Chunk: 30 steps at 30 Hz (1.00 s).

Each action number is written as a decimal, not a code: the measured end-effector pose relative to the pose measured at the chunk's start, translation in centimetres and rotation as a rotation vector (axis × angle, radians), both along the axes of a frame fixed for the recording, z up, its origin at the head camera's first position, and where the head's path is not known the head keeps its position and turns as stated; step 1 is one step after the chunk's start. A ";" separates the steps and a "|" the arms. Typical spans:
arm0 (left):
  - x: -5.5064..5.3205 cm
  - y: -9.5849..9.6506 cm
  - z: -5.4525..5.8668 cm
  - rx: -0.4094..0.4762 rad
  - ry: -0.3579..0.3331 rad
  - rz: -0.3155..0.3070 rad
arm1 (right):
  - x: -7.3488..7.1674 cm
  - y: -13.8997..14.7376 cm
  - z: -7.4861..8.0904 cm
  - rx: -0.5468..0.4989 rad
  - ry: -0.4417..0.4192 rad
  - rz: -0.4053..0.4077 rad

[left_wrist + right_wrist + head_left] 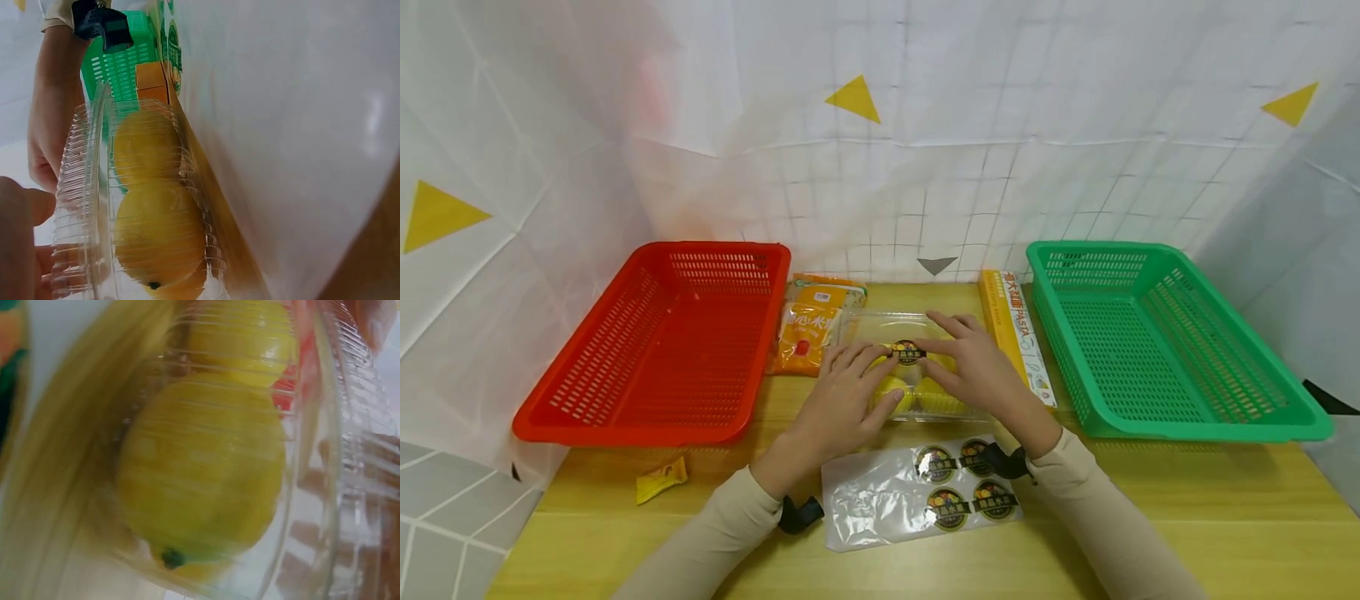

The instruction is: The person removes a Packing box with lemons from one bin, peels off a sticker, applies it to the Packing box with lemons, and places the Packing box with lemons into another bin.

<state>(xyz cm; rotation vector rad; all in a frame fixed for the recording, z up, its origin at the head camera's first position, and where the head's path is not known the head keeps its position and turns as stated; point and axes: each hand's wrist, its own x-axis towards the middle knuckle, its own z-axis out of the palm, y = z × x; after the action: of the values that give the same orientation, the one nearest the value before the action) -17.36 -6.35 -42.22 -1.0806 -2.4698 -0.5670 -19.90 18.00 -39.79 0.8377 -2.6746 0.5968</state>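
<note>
The wood-grain desk (1210, 508) stands against white sheeting (775, 92) printed with yellow triangles. The clear container (880, 325), holding yellow fruit (159, 231), rests on the desk and serves as reference. Left of it: orange packets (803, 333), then the red basket (692, 358). Right: the pasta box (1017, 333), then the green basket (1150, 367). In front: the sticker sheet (872, 500). The left hand (842, 396) and right hand (981, 358), fingers extended, touch the container's lid at the dark label (907, 352); neither grips it.

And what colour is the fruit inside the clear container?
The fruit is yellow, seen best in the right wrist view.
</note>
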 end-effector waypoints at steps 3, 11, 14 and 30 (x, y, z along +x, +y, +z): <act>0.0 0.0 -0.1 0.011 0.006 0.005 | 0.1 0.3 -0.3 -0.031 0.015 0.018; -0.1 0.1 -0.5 0.033 0.012 0.002 | 0.1 0.5 -0.5 -0.105 0.108 0.115; -0.1 0.1 -0.4 0.040 0.005 -0.002 | 0.1 0.5 -0.6 -0.129 0.118 0.159; 0.1 0.1 -0.2 0.106 -0.050 0.006 | -0.3 0.7 -0.8 -0.026 0.057 0.283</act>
<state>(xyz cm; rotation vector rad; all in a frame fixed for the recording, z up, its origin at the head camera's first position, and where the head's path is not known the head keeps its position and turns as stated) -17.29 -6.28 -42.42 -1.0297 -2.4534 -0.7229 -20.17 18.72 -40.61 1.2189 -2.5102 0.6583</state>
